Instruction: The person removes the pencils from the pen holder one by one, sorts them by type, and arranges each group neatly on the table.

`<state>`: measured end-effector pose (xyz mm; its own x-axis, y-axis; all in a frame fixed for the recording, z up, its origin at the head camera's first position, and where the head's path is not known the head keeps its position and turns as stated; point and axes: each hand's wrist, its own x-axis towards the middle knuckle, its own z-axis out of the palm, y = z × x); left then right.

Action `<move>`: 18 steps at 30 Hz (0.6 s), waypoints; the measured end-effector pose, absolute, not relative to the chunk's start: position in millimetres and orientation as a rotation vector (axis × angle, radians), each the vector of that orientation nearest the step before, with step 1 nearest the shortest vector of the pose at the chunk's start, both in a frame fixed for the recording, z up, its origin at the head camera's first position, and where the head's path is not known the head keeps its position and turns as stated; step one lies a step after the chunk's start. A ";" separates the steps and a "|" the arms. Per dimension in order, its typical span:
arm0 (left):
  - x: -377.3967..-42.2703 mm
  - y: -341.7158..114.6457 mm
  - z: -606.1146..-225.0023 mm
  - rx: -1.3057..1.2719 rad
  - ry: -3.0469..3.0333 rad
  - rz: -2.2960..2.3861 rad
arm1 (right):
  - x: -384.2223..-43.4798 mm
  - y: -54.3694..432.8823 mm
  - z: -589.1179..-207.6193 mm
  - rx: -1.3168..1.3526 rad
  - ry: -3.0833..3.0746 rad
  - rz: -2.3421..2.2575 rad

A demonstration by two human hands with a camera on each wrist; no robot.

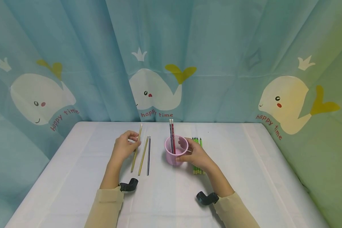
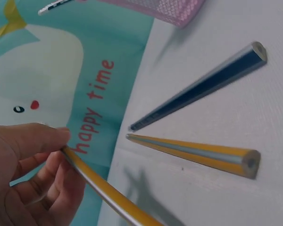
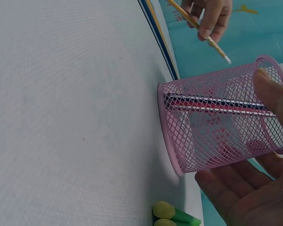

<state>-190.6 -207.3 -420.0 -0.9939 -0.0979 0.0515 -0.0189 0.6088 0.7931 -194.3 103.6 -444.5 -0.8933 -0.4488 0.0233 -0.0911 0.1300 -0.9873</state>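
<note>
My left hand (image 1: 126,147) pinches a yellow pencil (image 1: 135,157) between thumb and fingers; in the left wrist view the pencil (image 2: 114,200) slants down and away from the fingertips. To its right lie a second yellow pencil (image 1: 142,157) and a dark blue pencil (image 1: 148,157). With thumb and fingers around its side, my right hand (image 1: 199,156) holds a pink mesh pencil cup (image 1: 171,160). The cup stands upright on the table. Inside lean a dark pencil (image 1: 170,133) and a red pencil (image 1: 174,139), side by side.
Several green pencils (image 1: 200,143) lie beside the cup, partly hidden by my right hand. A white cloth covers the table (image 1: 82,177). Behind it hangs a blue-green curtain (image 1: 222,91) printed with whales, close to the table's far edge.
</note>
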 end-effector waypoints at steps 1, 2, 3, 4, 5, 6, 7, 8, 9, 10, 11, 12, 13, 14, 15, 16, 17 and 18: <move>-191.0 -207.5 -421.2 0.104 -2.750 -1.343 | -194.3 103.7 -444.6 -0.528 2.131 -1.830; -191.4 -207.6 -422.4 0.108 -2.765 -1.337 | -194.2 103.6 -444.5 -0.526 2.131 -1.829; -191.9 -207.7 -423.6 0.115 -2.780 -1.335 | -194.1 103.6 -444.5 -0.525 2.131 -1.829; -192.5 -208.1 -425.1 0.109 -2.792 -1.329 | -194.0 103.6 -444.4 -0.526 2.129 -1.829; -193.2 -208.5 -426.5 0.110 -2.802 -1.327 | -194.0 103.5 -444.3 -0.525 2.127 -1.829; -193.7 -208.9 -427.9 0.111 -2.811 -1.327 | -193.9 103.5 -444.4 -0.525 2.127 -1.828; -194.2 -209.1 -429.0 0.117 -2.820 -1.327 | -193.8 103.5 -444.4 -0.530 2.129 -1.826; -194.7 -209.5 -430.2 0.118 -2.825 -1.326 | -193.8 103.5 -444.4 -0.531 2.131 -1.825; -195.1 -209.9 -431.3 0.123 -2.829 -1.325 | -193.9 103.5 -444.5 -0.533 2.133 -1.824; -195.4 -210.3 -432.1 0.128 -2.833 -1.320 | -194.1 103.5 -444.7 -0.536 2.136 -1.823; -195.6 -210.4 -433.0 0.139 -2.838 -1.315 | -194.2 103.4 -444.6 -0.536 2.138 -1.823; -195.6 -210.7 -433.6 0.139 -2.843 -1.308 | -194.2 103.5 -444.8 -0.538 2.142 -1.821; -195.6 -210.8 -434.1 0.144 -2.850 -1.297 | -194.2 103.5 -444.8 -0.543 2.145 -1.820; -195.5 -210.8 -434.6 0.150 -2.857 -1.289 | -194.3 103.6 -445.0 -0.540 2.148 -1.819; -195.2 -210.8 -434.8 0.157 -2.864 -1.279 | -194.4 103.6 -445.0 -0.542 2.150 -1.818; -194.8 -210.7 -435.0 0.156 -2.871 -1.271 | -194.4 103.7 -445.0 -0.542 2.152 -1.815; -194.4 -210.5 -435.2 0.157 -2.879 -1.263 | -194.2 103.8 -444.8 -0.541 2.152 -1.813; -194.1 -210.3 -435.2 0.161 -2.885 -1.258 | -194.2 103.9 -444.8 -0.540 2.153 -1.812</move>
